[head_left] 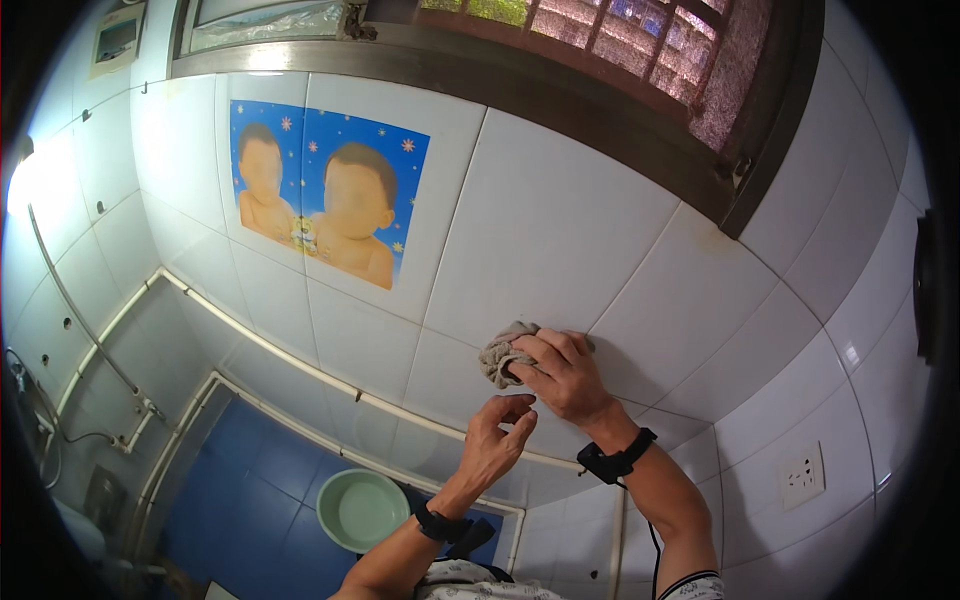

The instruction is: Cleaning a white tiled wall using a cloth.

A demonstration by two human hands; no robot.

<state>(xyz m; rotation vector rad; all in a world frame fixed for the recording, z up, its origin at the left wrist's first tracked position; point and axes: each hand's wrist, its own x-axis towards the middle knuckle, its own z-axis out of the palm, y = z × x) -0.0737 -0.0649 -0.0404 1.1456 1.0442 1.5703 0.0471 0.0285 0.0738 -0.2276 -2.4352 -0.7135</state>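
Note:
My right hand [570,380] grips a crumpled grey-brown cloth [503,352] and presses it against the white wall tiles [545,225]. The cloth bunches out past the fingertips on the left side. Just below and to the left, my left hand [495,437] is in front of the wall, its fingers loosely curled and the thumb apart from the index finger. Nothing shows in it. Each wrist wears a black band.
A window with a brown frame [600,95] runs above. On the wall is a blue poster of two babies [345,150]. White pipes [300,365] run along the wall. A pale green basin [362,510] stands on the blue floor [265,450]. A socket [801,476] is at right.

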